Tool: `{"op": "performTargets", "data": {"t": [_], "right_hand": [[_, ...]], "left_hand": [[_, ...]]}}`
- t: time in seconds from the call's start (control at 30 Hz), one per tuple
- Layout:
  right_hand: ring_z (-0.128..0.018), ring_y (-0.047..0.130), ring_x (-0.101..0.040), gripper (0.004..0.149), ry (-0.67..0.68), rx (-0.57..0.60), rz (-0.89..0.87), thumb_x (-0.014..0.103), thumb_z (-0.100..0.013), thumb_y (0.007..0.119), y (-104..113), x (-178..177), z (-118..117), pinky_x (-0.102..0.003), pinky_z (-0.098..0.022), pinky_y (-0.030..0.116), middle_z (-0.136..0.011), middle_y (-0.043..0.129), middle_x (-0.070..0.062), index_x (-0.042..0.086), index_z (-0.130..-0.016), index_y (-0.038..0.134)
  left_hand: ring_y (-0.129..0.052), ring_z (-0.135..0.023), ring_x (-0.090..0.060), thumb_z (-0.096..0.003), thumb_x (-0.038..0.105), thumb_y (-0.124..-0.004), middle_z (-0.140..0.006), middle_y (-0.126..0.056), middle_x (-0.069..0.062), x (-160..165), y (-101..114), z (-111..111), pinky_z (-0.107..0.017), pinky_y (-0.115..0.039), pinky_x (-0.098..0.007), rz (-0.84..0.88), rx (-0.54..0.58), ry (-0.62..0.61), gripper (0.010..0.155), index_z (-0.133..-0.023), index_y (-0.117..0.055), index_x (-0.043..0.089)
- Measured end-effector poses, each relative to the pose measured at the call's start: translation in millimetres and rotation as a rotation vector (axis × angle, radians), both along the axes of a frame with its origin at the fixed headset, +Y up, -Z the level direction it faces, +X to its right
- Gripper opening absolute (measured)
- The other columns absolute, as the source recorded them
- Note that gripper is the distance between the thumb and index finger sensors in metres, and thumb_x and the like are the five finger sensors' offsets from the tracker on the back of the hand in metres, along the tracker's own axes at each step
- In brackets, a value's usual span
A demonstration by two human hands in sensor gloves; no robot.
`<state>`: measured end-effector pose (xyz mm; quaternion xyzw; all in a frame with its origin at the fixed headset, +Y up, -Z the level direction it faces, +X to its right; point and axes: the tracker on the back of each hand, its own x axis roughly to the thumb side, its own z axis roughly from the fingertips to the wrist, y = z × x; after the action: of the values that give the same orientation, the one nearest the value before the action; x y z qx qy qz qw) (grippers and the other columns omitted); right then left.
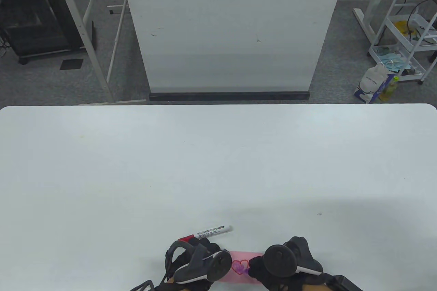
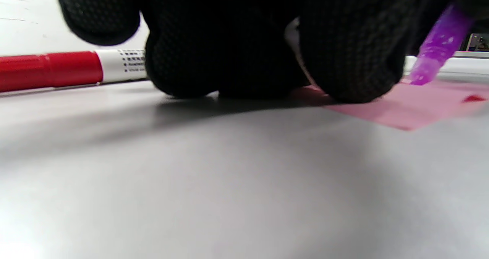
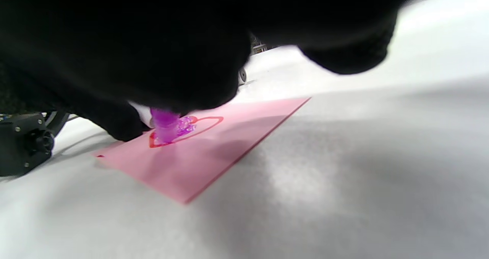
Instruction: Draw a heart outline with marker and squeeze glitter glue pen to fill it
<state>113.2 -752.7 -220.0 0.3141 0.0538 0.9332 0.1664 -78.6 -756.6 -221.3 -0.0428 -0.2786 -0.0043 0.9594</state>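
Heart: red marker outline (image 3: 187, 131) on the pink paper card (image 3: 214, 156) at the table's near edge; purple glitter covers one lobe only
Pen: purple glitter glue pen (image 3: 165, 126), nozzle down inside the outline; right hand (image 1: 273, 265) clamped round it
Left hand (image 1: 199, 260): fingertips press the card's edge; curl unclear
Marker: red-capped white marker (image 1: 206, 233) lies just beyond
Tip: squeeze gently, sweep toward the bare lobe, stay inside the line

Bright even light, soft shadows under hands; wrist views blurry, gloves underexposed.
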Motion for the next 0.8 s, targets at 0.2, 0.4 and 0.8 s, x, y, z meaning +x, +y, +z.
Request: {"op": "performTargets", "data": {"t": [0.2, 0.4, 0.8], "right_hand": [[0.007, 0.095, -0.011, 0.041, -0.036, 0.038, 0.023, 0.040, -0.037, 0.086, 2.9, 1.5, -1.1, -0.037, -0.034, 0.092, -0.007, 0.102, 0.004, 0.008, -0.060, 0.100], [0.006, 0.096, -0.011, 0.041, -0.009, 0.006, 0.006, 0.040, -0.037, 0.086, 0.4, -2.2, -0.3, -0.037, -0.035, 0.092, -0.008, 0.102, 0.004, 0.009, -0.060, 0.100], [0.006, 0.096, -0.011, 0.041, -0.044, 0.061, 0.012, 0.040, -0.037, 0.086, 1.0, -3.1, 1.5, -0.037, -0.035, 0.092, -0.008, 0.103, 0.004, 0.009, -0.060, 0.100]], "left_hand": [[-0.098, -0.059, -0.027, -0.0386, 0.045, -0.091, -0.068, -0.101, 0.001, 0.2, 0.1, -0.1, -0.058, -0.075, -0.057, -0.001, 0.002, 0.000, 0.045, -0.081, -0.089, 0.029], [-0.098, -0.059, -0.027, -0.0386, 0.045, -0.091, -0.068, -0.101, 0.001, 0.2, 0.0, -0.1, -0.058, -0.075, -0.057, 0.000, 0.000, 0.000, 0.045, -0.081, -0.089, 0.029], [-0.098, -0.059, -0.027, -0.0387, 0.045, -0.091, -0.068, -0.101, 0.001, 0.1, -0.1, -0.1, -0.058, -0.075, -0.057, 0.001, -0.001, -0.001, 0.045, -0.081, -0.089, 0.029]]}}
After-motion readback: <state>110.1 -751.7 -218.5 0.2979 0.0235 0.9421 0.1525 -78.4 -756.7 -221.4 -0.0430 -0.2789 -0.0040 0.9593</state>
